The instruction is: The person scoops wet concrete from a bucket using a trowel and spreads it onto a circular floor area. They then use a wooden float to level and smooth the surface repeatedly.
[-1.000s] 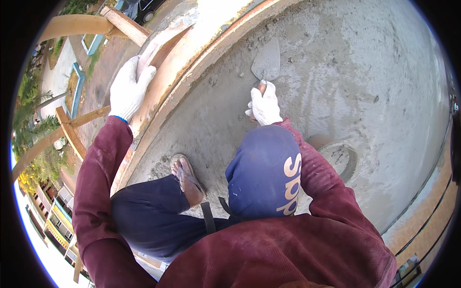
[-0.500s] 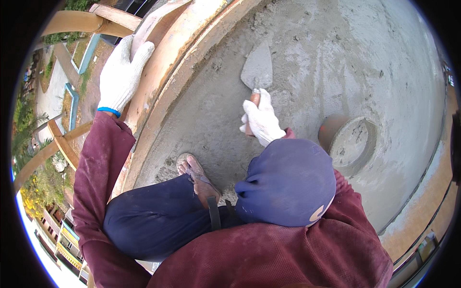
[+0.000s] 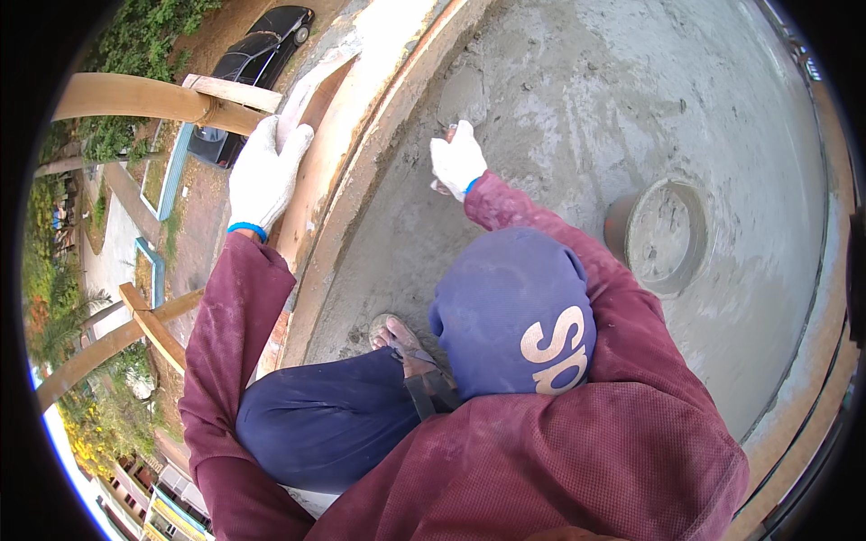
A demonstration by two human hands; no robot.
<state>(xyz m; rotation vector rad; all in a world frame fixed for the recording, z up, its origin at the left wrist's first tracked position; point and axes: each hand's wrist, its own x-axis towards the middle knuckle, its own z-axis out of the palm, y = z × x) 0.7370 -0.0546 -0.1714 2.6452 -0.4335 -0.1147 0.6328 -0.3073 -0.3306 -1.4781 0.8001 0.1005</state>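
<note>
In a white knitted glove with a blue cuff, my left hand (image 3: 264, 183) grips the wooden board (image 3: 316, 88) along the outer edge, thumb on one side and fingers on the other. My right hand (image 3: 458, 163), gloved alike, is closed round the handle of a pointed trowel (image 3: 464, 96). Its cement-coated blade lies against the wet grey mortar (image 3: 559, 99), near the raised edge, and blends into it. Most of the handle is hidden by the glove. Both my arms wear maroon sleeves.
A mortar-smeared bucket (image 3: 621, 227) with grey mix inside stands right of my right arm. My sandalled foot (image 3: 397, 337) rests on the mortar by my bent knee. Beyond the board is a drop, with bamboo poles (image 3: 144, 97) and a black car (image 3: 262, 54) below.
My right hand has pushed the trowel up and slightly left toward the raised edge, stretching the forearm into view. My left hand keeps its hold on the board; the whole view has shifted a little.
</note>
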